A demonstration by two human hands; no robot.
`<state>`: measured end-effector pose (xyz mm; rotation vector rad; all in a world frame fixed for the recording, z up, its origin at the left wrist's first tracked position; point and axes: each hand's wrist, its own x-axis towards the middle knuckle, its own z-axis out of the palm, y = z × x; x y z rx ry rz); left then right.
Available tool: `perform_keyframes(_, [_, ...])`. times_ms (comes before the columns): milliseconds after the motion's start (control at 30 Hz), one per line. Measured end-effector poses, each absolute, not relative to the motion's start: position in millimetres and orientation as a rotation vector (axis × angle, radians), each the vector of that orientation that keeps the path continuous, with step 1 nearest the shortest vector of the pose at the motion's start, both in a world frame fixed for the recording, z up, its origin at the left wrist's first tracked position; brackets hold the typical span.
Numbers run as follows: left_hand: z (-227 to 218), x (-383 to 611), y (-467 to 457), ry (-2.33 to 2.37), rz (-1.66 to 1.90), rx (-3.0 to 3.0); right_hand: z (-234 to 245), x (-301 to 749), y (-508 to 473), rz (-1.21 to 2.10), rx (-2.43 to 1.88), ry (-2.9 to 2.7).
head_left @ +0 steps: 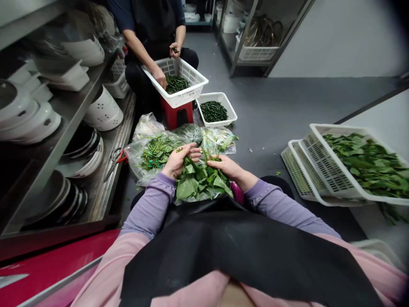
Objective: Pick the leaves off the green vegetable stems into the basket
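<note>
1. Several white pots (35, 121) at far left, stacked on a metal shelf; below, on a lower board (105, 187), scissors (112, 164) near the edge, left of both hands and apart from them.
2. Next, a clear plastic bag (136, 170) on the floor, full of cut green stalks (153, 151). Just beyond the left forearm; closer to the left hand than to the right.
3. Across the way, a co-worker (151, 25), one hand down in a white basket (188, 98) of slim green pods, set on a red stool (174, 117).
4. Left hand (182, 161): palm tilted up and inward, fingers stretched toward the right, a scrap of green by the thumb. Cannot tell, pinch or mere touch.
5. Leafy greens (198, 179): in the lap, between both hands, over clear plastic. Broad leaves toward the body, stems (207, 152) up and away; long axis roughly fore-and-aft. Key relation, by judgement: stem ends between the two sets of fingers, right hand nearer.
6. Right hand (227, 166): fingers curled round stems, knuckles outward, gripping from the right.
7. Far right, well apart from the right hand: a tilted white basket (332, 170) of loose leaves (367, 162), resting on other baskets.
</note>
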<state>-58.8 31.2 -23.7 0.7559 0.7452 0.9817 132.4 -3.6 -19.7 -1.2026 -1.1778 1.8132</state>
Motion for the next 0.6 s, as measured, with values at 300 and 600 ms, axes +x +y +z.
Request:
perform_keyframes(300, [-10, -50, 16, 0.918, 0.758, 1.209, -12, 145, 5, 1.627, -1.312, -1.477])
perform_keyframes(600, [-17, -47, 19, 0.899, 0.777, 1.105, -6, 140, 5, 1.462, -1.404, -1.822])
